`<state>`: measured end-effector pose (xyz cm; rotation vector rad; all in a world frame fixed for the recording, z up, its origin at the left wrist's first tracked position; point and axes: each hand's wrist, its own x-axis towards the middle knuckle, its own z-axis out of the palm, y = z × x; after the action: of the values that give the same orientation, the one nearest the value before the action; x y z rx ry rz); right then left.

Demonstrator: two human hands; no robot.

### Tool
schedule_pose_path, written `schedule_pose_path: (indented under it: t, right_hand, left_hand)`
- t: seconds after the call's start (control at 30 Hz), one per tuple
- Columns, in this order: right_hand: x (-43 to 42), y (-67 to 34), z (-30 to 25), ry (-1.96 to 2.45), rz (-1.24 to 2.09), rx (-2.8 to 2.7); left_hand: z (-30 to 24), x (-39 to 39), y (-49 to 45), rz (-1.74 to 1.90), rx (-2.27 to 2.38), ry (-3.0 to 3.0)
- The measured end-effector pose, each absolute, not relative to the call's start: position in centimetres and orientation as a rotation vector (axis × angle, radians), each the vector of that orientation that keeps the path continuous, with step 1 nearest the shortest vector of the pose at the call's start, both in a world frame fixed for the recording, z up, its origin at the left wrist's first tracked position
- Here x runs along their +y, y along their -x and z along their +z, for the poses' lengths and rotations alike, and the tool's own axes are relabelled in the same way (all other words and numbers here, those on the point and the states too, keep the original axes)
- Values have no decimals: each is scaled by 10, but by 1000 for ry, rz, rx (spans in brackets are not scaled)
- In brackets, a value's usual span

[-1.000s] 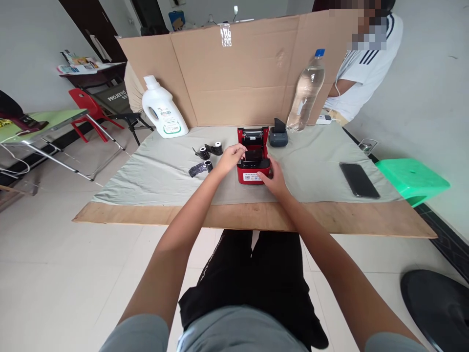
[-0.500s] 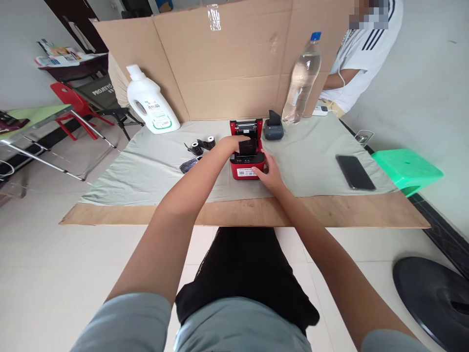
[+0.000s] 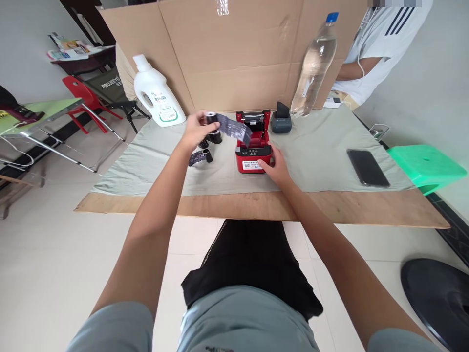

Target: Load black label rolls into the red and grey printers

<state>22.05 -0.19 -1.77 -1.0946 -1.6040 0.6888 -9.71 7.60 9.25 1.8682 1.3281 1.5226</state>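
My left hand (image 3: 198, 130) pinches a small black roll with a pale core (image 3: 211, 117) above the cloth. From that roll a dark, shiny strip (image 3: 233, 128) trails to the right, its end hanging over the red label printer (image 3: 252, 165). The printer's lid stands raised, and its red inner bay shows. My right hand (image 3: 275, 166) grips the printer's right side, thumb on the front and fingers along the edge. Below my left hand lie several other black rolls (image 3: 207, 155), partly hidden, one with a dark strip unrolled.
A small dark grey printer (image 3: 281, 122) stands right of the red one. Behind are a white detergent bottle (image 3: 159, 93), a water bottle (image 3: 315, 68) and a cardboard screen (image 3: 242, 54). A phone (image 3: 368, 167) lies at right. A person in a white sleeve (image 3: 395, 54) is behind.
My left hand has come out of the printer's bay and moved left, bringing the black roll and its trailing strip. My right hand stays on the printer. The view has shifted slightly.
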Motion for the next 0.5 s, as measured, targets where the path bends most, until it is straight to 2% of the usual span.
schedule_pose_path:
  t: [0.2,0.5]
  right_hand:
    - [-7,-221,-10,1124,716,-1634]
    - [-10,-221,-5,1157,746,-1634]
  left_hand:
    - [74,53,164,1682,1496,-1411]
    - [52,53,182,1431,1900,-1371]
